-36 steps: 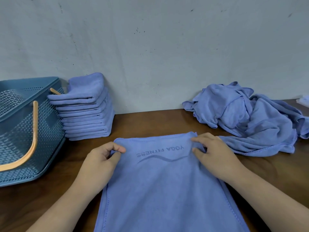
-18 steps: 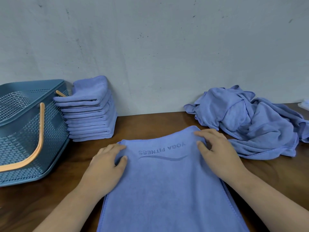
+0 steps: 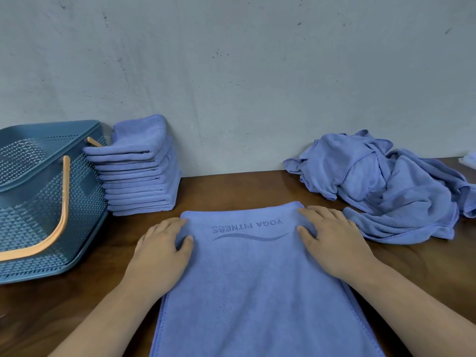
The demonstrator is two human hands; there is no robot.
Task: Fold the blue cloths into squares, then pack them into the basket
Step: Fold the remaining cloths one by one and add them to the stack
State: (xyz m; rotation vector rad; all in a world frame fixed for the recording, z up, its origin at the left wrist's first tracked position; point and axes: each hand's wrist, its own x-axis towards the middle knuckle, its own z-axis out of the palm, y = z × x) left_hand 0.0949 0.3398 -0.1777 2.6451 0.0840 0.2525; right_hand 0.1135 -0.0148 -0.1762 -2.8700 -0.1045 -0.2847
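Note:
A blue cloth (image 3: 255, 284) printed "YOGA FITNESS" lies flat on the brown table in front of me, its far edge folded. My left hand (image 3: 162, 251) rests flat on its far left corner with fingers spread. My right hand (image 3: 332, 243) presses flat on the far right corner. A stack of several folded blue cloths (image 3: 140, 168) stands against the wall at the left. Beside the stack, at the far left, sits the blue perforated basket (image 3: 49, 202) with an orange handle. A heap of unfolded blue cloths (image 3: 389, 186) lies at the right.
A grey wall (image 3: 231, 73) closes off the back of the table. A small pale object (image 3: 470, 159) shows at the right edge behind the heap. Bare wood (image 3: 231, 191) shows between the stack and the heap.
Both hands let go of the pinched far corners and now lie flat on the cloth. The far edge of the cloth has settled flat on the table.

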